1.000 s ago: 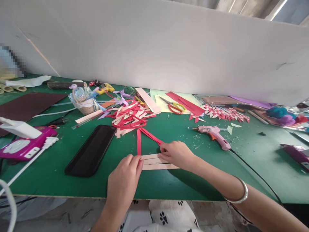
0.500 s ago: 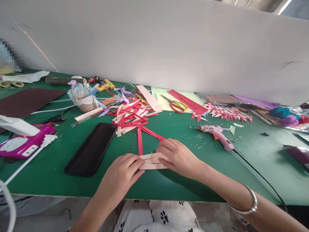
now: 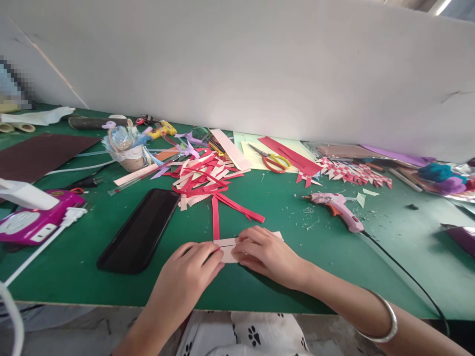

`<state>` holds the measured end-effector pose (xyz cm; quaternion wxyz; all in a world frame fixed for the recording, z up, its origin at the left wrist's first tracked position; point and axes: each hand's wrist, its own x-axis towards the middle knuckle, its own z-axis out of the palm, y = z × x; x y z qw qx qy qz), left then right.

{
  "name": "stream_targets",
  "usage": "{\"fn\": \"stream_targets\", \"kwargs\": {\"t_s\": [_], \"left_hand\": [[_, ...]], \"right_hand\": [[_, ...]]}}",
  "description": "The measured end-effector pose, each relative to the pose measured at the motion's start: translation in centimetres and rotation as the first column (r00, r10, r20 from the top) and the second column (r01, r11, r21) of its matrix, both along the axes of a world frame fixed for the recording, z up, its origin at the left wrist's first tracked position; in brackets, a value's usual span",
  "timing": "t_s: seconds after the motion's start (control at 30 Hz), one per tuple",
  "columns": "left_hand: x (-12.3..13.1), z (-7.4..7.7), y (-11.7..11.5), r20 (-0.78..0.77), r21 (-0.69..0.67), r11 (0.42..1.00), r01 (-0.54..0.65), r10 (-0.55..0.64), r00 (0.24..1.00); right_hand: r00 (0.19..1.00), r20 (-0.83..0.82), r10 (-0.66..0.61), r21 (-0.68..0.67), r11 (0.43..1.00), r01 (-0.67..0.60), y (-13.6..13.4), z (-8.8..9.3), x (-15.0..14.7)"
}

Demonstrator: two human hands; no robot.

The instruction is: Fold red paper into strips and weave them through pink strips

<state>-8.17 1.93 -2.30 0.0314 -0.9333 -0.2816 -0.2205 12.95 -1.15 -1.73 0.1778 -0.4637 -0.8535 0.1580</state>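
Observation:
Pale pink paper strips [image 3: 228,255] lie side by side near the table's front edge. My left hand [image 3: 191,267] holds their left end, fingers closed and pressed down, with a bit of red showing at the fingertips. Over their middle and right part, my right hand [image 3: 269,254] has its fingers bent and pressed together on the paper; what is under the palm is hidden. A red paper strip [image 3: 215,220] runs from the strips' left end back toward a tangled pile of red and pink strips [image 3: 202,178]. More red strips [image 3: 241,207] lie just beyond my right hand.
A black phone [image 3: 141,232] lies left of my hands. To the right sits a pink glue gun [image 3: 337,207] with its cord trailing to the front edge. Scissors [image 3: 272,160] rest on pale paper at the back. A purple power strip [image 3: 44,217] stands far left.
My right hand has come down over the pink strips and closer to my left hand, leaving the red strips it was near. The right end of the pink paper now shows past it.

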Motion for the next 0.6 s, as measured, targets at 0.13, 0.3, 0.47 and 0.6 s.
{"fn": "stream_targets", "kwargs": {"t_s": [0.13, 0.3, 0.47, 0.6], "left_hand": [[-0.2, -0.1, 0.0, 0.021, -0.002, 1.0, 0.013, -0.013, 1.0], [-0.4, -0.1, 0.1, 0.067, -0.057, 0.998, 0.025, -0.022, 0.998], [-0.2, 0.4, 0.3, 0.05, -0.105, 0.994, 0.042, -0.037, 0.998], [-0.1, 0.6, 0.3, 0.031, -0.194, 0.981, 0.031, -0.026, 0.999]], "right_hand": [[1.0, -0.008, 0.016, -0.014, 1.0, -0.016, -0.3, -0.1, 0.8], [0.999, -0.043, 0.03, -0.005, 1.0, -0.03, -1.0, -0.5, 2.3], [0.999, -0.033, 0.003, -0.031, 1.0, -0.004, -1.6, 0.3, 3.3], [0.99, -0.114, -0.087, -0.025, 0.996, 0.085, 0.3, 1.8, 3.2]]}}
